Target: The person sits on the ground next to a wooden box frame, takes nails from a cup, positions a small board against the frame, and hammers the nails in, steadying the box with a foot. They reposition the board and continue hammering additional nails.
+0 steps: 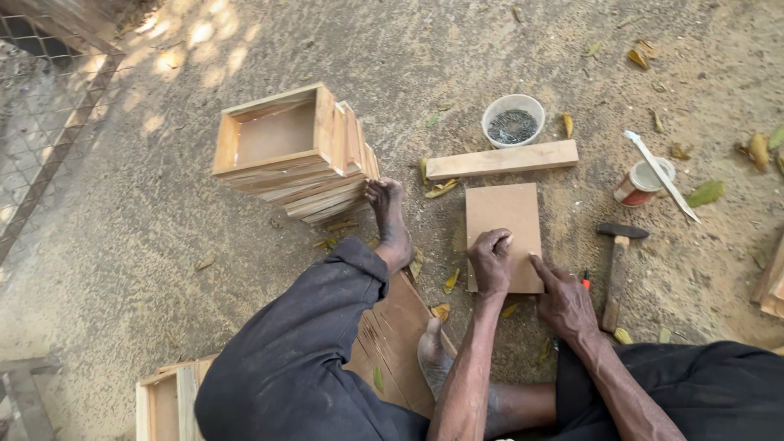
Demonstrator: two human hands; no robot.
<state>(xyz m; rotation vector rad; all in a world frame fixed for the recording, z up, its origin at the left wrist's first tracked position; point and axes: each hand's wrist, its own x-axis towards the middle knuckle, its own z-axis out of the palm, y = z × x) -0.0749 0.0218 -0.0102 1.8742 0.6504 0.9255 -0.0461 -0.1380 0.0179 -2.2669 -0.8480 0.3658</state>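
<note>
a thin brown board [504, 229] flat on the sandy ground [163, 229], just in front of the crossed legs. left hand [492, 263] on its near left edge, fingers curled and pinching something too small to make out, likely a nail, against the board. right hand [563, 304] at the near right corner, forefinger stretched out and touching the edge, other fingers loosely folded, gripping nothing that shows.

judging by the lay of things, early in this piece: board still bare, no strip fixed to it, hammer [618, 269] lying untouched on the ground just right of the right hand. already done, seemingly: a stack of finished wooden boxes [290, 151] tipped on its side, well to the left beyond the bare foot [390, 224]. left to do, as it appears: setting the wood strip [501, 158], nailing, closing up.

wood strip lying across just beyond the board, apart from it. white bowl of dark nails [513, 121] just past the strip. small tin can [643, 182] to the right with a white stick [661, 175] resting across it. another flat board [400, 335] under the left leg, and part of a box [167, 400] at the bottom left. more wood [772, 282] at the right edge. dry leaves scattered about. wire fence [41, 106] at top left.

nothing between hands and board; hammer near, nails a reach beyond the strip.
</note>
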